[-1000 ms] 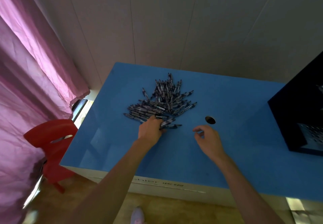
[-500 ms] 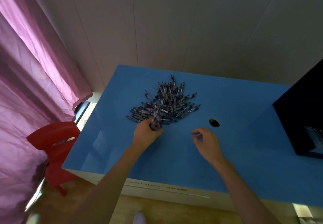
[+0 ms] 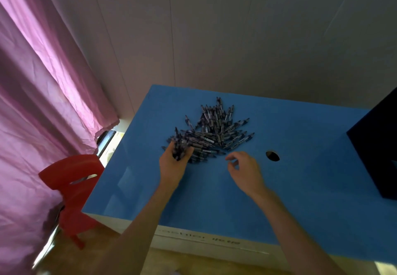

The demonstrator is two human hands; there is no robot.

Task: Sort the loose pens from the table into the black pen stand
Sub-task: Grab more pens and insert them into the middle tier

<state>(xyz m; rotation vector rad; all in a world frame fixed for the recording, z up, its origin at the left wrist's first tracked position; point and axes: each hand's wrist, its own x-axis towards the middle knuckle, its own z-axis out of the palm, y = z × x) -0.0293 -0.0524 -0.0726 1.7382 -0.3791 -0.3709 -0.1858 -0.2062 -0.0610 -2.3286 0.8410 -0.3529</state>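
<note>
Head view: the left hand (image 3: 173, 163) grasps a bunch of pens (image 3: 180, 148) in its curled fingers at the near-left fringe of the pen pile (image 3: 214, 132), which lies toward the far edge of the blue tabletop (image 3: 214, 199). The right hand (image 3: 245, 171) hovers just beside the pile, fingers loosely curled, holding nothing. A black box (image 3: 378, 150) stands at the right edge

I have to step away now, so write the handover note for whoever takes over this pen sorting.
Left hand: grips a small bunch of pens at the near left edge of the pen pile.
Right hand: holds nothing, fingers loosely curled, above the blue table near the pile.
Black pen stand: at the table's right edge, mostly out of frame; contents hidden.
Done: no pens visibly placed.
Left: carry the bunch over, then the whole pile.
</note>
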